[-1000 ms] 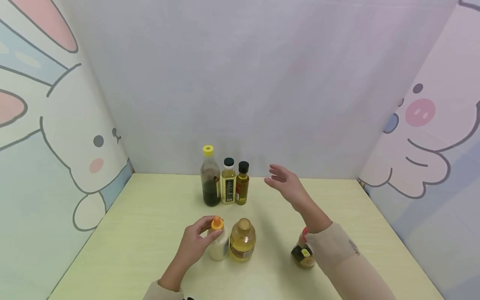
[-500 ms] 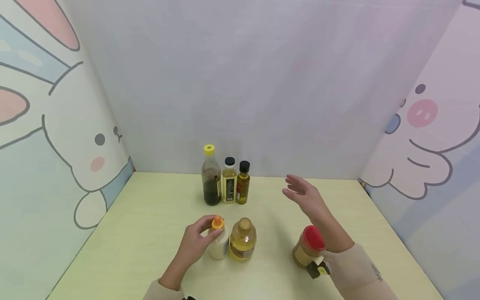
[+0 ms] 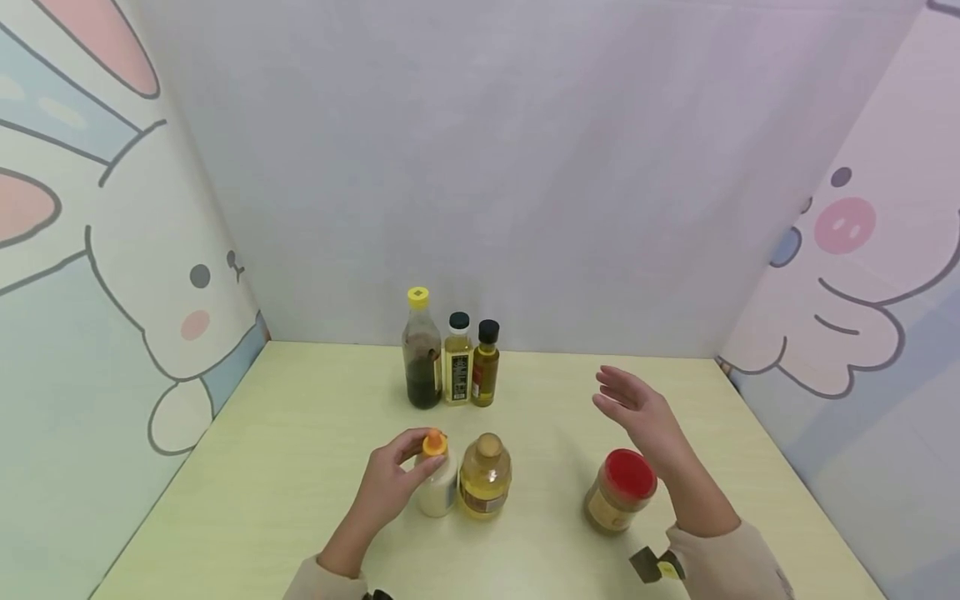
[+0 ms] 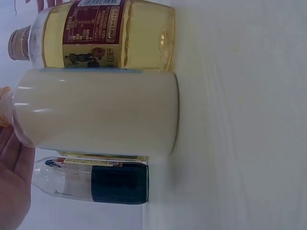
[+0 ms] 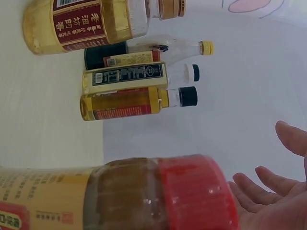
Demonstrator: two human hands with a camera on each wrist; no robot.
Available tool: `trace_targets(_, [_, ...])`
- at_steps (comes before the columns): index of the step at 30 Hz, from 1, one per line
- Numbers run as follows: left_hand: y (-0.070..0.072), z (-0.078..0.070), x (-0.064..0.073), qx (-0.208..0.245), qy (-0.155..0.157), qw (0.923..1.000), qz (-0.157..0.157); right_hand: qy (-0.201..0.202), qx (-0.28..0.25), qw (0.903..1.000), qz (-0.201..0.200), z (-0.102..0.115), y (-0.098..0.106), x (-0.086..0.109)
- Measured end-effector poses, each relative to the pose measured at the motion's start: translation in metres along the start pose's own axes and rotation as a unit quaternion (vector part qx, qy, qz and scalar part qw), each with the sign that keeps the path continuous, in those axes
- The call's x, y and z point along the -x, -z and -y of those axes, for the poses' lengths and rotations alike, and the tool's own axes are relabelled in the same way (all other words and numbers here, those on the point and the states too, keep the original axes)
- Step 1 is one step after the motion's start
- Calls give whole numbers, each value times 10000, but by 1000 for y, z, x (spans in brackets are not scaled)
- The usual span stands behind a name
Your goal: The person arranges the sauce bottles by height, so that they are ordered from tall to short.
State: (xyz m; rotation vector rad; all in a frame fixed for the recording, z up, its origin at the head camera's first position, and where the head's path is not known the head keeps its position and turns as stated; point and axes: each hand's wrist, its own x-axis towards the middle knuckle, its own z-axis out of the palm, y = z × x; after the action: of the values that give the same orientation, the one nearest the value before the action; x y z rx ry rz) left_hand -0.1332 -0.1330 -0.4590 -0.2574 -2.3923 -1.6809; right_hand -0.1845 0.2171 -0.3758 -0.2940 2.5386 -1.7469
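Observation:
My left hand (image 3: 388, 482) pinches the orange-capped neck of a squeeze bottle (image 3: 437, 492) filled with something cream-white. In the left wrist view that bottle (image 4: 98, 110) stands on the table. Right beside it is a round-bodied bottle of yellow oil (image 3: 486, 479) with a gold-brown cap. On the right side, my right hand (image 3: 637, 414) is raised with its fingers extended and holds nothing. Just below and in front of it stands a jar (image 3: 617, 498) with a red lid; the right wrist view shows its brown contents and tan label up close.
Three bottles stand in a row near the back wall: a dark-sauce bottle (image 3: 422, 362) with a yellow cap, a pale oil bottle (image 3: 457, 367) and a slim amber bottle (image 3: 485, 371) with a black cap. Printed cartoon walls enclose the pale yellow table (image 3: 300, 442).
My right hand has moved right and toward me, away from the back bottles to just above the red-lidded jar, uncovering its lid. The left hand stays at the squeeze bottle's neck.

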Motion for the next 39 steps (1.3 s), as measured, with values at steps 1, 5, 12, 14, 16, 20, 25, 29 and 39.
trace_targets(1, [0,0,0,-10,-5,10000,4,-20,25,10000,4,-1,1,2])
trace_targets(5, [0,-1,-1,-38,-6,10000,50,-98,101,9999,26,-4,5,9])
trace_targets(12, [0,-1,-2,-26,-20,10000,85,-215,30,9997,113,-14,10,20])
trace_targets(14, [0,-1,-2,-12,-17,10000,87,-260,-21,9996,120,-17,11,22])
trace_targets(16, [1,-1,-2,4,-7,10000,97,-273,-43,9996,98,-21,12,25])
trace_targets(20, [1,-1,-2,22,6,9999,99,-342,-34,9994,46,-29,15,30])
trace_targets(25, [1,0,-3,-71,0,9999,99,-434,-20,9990,82,-35,17,37])
trace_targets(29, [2,-1,-2,-84,22,9999,94,-467,-68,9988,123,-39,18,41])
trace_targets(39, [1,-2,-2,42,57,9999,73,-425,-160,9982,404,-50,21,50])
